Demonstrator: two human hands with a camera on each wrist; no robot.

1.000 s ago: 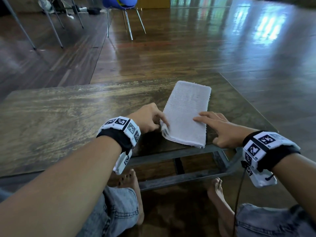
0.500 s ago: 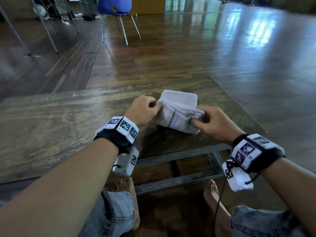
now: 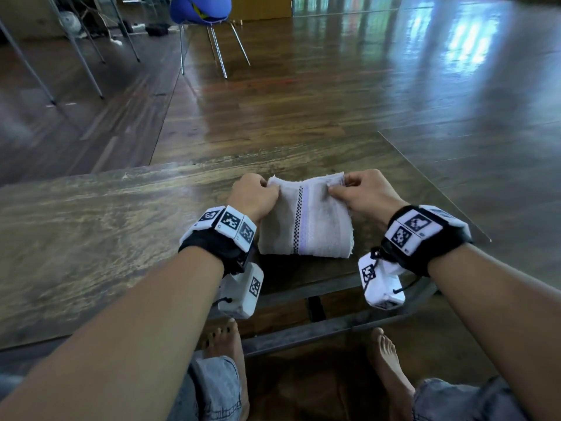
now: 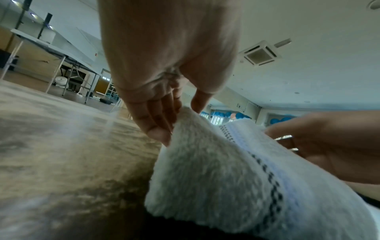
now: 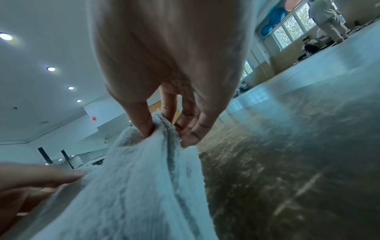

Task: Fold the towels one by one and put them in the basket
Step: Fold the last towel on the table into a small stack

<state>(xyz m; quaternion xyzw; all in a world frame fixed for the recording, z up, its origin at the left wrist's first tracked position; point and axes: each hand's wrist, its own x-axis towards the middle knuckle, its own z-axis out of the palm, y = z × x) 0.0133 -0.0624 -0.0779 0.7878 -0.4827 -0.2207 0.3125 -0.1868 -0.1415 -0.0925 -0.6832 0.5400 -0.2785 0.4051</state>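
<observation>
Where the dark, streaked wooden desk [image 3: 91, 238] meets its near right edge, a folded off-white terry towel [image 3: 306, 226] lies flat, roughly square, its pile nubby and its near hem slightly ragged. One woven band runs front to back across its top: a black-and-white checker line beside a pale lilac stripe. On the left, the left hand [image 3: 253, 196] pinches the towel's far left corner, thumb above and fingers curled against the cloth; the left wrist view confirms the fingertips [image 4: 158, 133] pressed to the plush edge. On the right, the right hand [image 3: 361, 192] grasps the far right corner, thumb and fingers closed on several stacked layers, as the right wrist view shows. Both wrists carry black straps with white blocks printed in square black patterns. Under the desk a grey metal frame and two bare feet are partly visible. No basket is in view. A blue chair [image 3: 198, 9] on thin metal legs is cut off at the top edge.
</observation>
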